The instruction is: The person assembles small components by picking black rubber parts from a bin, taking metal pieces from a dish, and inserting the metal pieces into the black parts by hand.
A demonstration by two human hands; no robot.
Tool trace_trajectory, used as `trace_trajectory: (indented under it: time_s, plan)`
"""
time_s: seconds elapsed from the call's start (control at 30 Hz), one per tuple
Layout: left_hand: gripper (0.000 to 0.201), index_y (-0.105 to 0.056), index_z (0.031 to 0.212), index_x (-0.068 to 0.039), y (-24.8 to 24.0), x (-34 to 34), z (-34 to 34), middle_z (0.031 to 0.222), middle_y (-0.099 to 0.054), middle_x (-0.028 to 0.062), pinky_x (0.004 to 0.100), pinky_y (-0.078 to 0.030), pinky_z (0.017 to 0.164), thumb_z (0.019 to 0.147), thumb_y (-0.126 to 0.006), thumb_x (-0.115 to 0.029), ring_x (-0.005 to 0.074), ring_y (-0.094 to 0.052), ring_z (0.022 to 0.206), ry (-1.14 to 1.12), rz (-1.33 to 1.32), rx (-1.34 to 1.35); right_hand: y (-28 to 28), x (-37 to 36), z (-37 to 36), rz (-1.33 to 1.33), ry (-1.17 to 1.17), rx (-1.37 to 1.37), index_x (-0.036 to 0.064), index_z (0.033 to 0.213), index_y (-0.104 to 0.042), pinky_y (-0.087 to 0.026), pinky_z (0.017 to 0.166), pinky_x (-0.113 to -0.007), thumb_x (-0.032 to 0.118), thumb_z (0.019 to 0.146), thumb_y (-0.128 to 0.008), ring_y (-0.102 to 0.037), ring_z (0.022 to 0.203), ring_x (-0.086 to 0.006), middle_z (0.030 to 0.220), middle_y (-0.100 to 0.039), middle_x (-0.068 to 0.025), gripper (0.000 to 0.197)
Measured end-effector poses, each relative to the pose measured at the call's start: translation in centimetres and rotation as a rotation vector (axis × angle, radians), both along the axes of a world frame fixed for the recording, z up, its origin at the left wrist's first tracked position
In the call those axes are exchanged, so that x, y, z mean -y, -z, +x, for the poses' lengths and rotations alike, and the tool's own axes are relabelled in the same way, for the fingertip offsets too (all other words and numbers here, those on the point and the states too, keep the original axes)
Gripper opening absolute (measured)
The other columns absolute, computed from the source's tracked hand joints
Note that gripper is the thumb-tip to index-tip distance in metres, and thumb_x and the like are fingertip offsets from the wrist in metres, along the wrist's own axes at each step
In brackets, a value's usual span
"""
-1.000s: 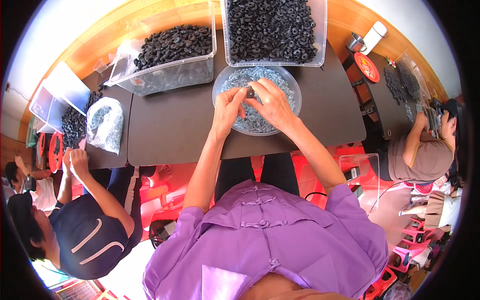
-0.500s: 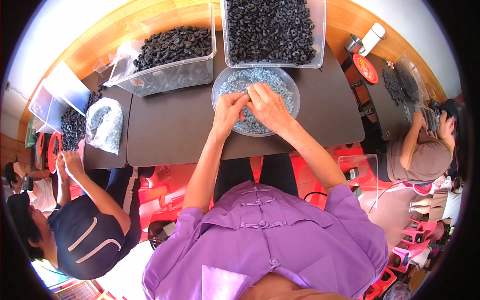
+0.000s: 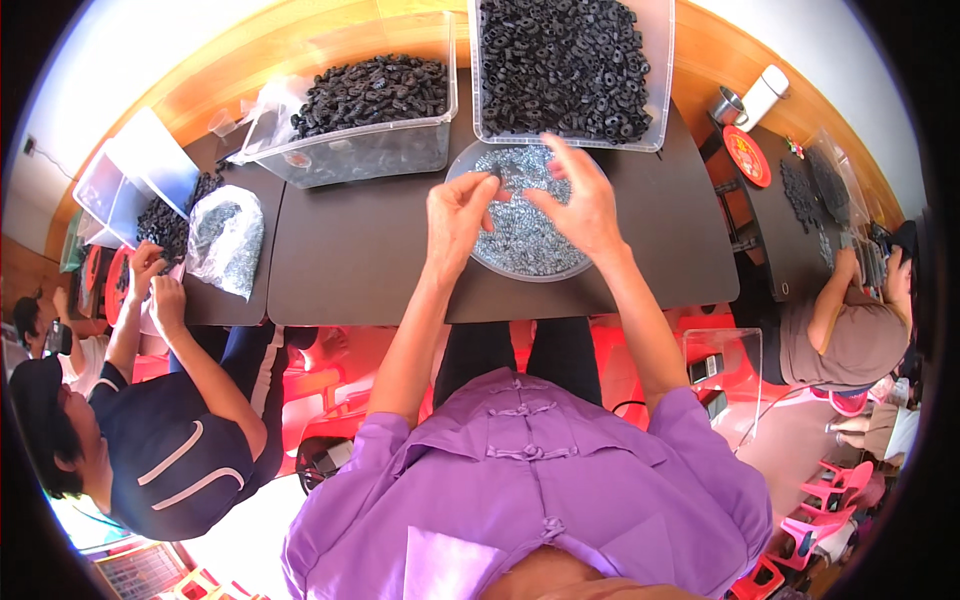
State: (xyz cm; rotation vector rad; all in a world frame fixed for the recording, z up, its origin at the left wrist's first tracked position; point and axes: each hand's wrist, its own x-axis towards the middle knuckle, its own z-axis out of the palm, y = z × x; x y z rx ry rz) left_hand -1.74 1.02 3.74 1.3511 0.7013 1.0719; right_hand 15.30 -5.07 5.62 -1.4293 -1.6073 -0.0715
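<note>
In front of me a round clear tub [image 3: 456, 160] holds a heap of small silvery metal parts [image 3: 530, 245]. My left hand [image 3: 458, 222] is over the tub's left side, thumb and forefinger pinched on a small black part [image 3: 494, 172] that is mostly hidden by the fingers. Over the tub's right side, my right hand [image 3: 583, 205] has its fingers spread and appears to hold nothing. Just beyond stands a clear bin full of black ring-like parts [image 3: 565, 70].
At the back left a second clear bin [image 3: 375, 155] holds darker black pieces. A plastic bag [image 3: 226, 240] of metal parts lies on the left table. Co-workers sit at left [image 3: 170, 450] and right [image 3: 850, 335]. A red plate [image 3: 746, 156] rests on the right table.
My right hand has come away from the left, its fingers spreading. The left keeps its pinch on the black part. The view has shifted a little, and the left co-worker's hands have moved.
</note>
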Motion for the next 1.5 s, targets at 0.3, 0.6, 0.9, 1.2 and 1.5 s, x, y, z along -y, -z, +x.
trace_trajectory:
  time_s: [0.3,0.6,0.9,1.2,1.5]
  plan:
    - [0.021,-0.07,0.087,0.002,-8.7,-11.5,-6.3,0.065,-0.064,0.0053,0.0206,-0.038,0.043,0.081,-0.069,-0.018,0.0061,-0.051,0.048,-0.423,0.401,-0.241,4.2,2.8,5.4,0.251,0.411,-0.354,-0.0029,0.081,-0.064,-0.046,0.057,-0.03,0.006,0.086,-0.064,-0.059,0.061,-0.0198,0.07,-0.061,-0.0106,0.01]
    - [0.037,-0.065,0.111,-0.003,-9.2,-16.2,-2.8,0.078,-0.071,0.0122,0.0294,-0.054,0.059,0.079,-0.07,-0.021,0.0158,-0.064,0.055,-0.493,0.632,-0.493,5.6,5.4,4.2,0.253,0.459,-0.251,-0.0004,0.101,-0.06,-0.049,0.061,-0.03,-0.003,0.084,-0.06,-0.059,0.071,-0.0208,0.083,-0.056,-0.0113,0.017]
    - [0.022,-0.069,0.1,-0.004,-10.6,-15.8,10.7,0.088,-0.069,0.0172,0.0377,-0.052,0.078,0.08,-0.061,-0.012,0.0303,-0.068,0.084,-0.342,0.921,-0.62,6.0,5.7,4.6,0.262,0.454,-0.187,-0.0009,0.089,-0.061,-0.047,0.069,-0.039,-0.004,0.08,-0.06,-0.057,0.078,-0.0312,0.082,-0.059,-0.0132,0.01]
    - [0.026,-0.068,0.096,-0.01,-6.4,-21.2,16.5,0.098,-0.059,0.0192,0.0446,-0.05,0.081,0.076,-0.054,-0.001,0.0367,-0.06,0.093,-0.355,1.084,-0.815,5.8,5.8,4.3,0.255,0.445,-0.154,0.001,0.086,-0.062,-0.047,0.065,-0.037,-0.004,0.079,-0.06,-0.058,0.075,-0.0301,0.08,-0.058,-0.0119,0.009]
    - [0.021,-0.065,0.098,-0.002,-6.5,-16.7,13.2,0.087,-0.066,0.0199,0.0414,-0.052,0.074,0.077,-0.064,-0.006,0.0371,-0.064,0.083,-0.313,1.057,-0.48,5.4,5.2,4.6,0.231,0.427,-0.167,-0.0006,0.088,-0.064,-0.048,0.063,-0.033,-0.005,0.081,-0.061,-0.06,0.07,-0.0258,0.079,-0.06,-0.0117,0.009]
